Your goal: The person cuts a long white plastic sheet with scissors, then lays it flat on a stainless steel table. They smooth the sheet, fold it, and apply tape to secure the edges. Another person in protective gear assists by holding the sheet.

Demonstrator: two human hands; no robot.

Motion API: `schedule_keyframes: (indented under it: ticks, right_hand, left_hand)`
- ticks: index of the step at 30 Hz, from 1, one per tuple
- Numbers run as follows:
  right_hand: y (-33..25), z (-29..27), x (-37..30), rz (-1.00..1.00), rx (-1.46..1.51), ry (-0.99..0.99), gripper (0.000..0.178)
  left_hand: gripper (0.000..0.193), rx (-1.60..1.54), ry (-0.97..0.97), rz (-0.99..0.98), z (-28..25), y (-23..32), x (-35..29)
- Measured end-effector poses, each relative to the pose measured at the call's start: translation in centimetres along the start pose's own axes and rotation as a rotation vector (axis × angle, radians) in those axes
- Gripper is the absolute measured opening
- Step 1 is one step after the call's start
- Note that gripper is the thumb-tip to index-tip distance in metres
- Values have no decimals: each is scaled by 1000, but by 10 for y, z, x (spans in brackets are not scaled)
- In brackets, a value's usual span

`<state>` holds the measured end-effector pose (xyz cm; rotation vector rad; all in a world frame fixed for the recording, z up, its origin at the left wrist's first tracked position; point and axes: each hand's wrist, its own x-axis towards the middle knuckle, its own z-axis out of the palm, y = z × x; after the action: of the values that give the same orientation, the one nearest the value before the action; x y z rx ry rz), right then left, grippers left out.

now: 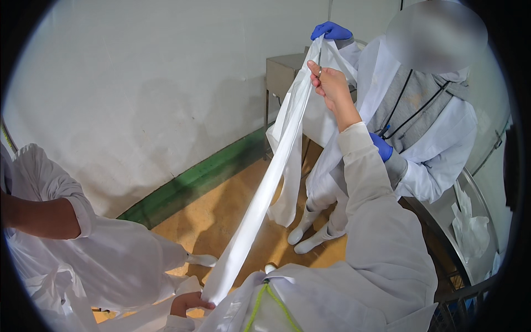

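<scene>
As the left hand (191, 302) holds sheeting (254, 213) (long-edged), floor (191, 221) flanks it.

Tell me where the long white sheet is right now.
In the head view, the long white sheet slants up from the left hand, low and left of centre, past the right hand to a co-worker's blue-gloved hand near the top, right of centre.
</scene>
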<state>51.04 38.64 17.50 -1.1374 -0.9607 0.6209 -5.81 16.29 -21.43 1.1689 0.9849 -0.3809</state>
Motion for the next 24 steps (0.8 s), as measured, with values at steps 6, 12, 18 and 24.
schedule_keyframes:
  ticks: [6,12,18,24]
  right_hand:
    - [-1,13,22,-32,8,-19,34]
    - [-5,20,37,-63,54,1,35]
    - [1,30,44,-60,163,61,32]
    - [19,26,52,-66,278,131,35]
  left_hand:
    - [61,-43,28,-27,0,-10,-4]
    - [61,-76,37,-51,-7,-16,-5]
    - [60,-100,56,-61,-19,-11,-3]
    - [59,-104,70,-64,-27,-10,-4]
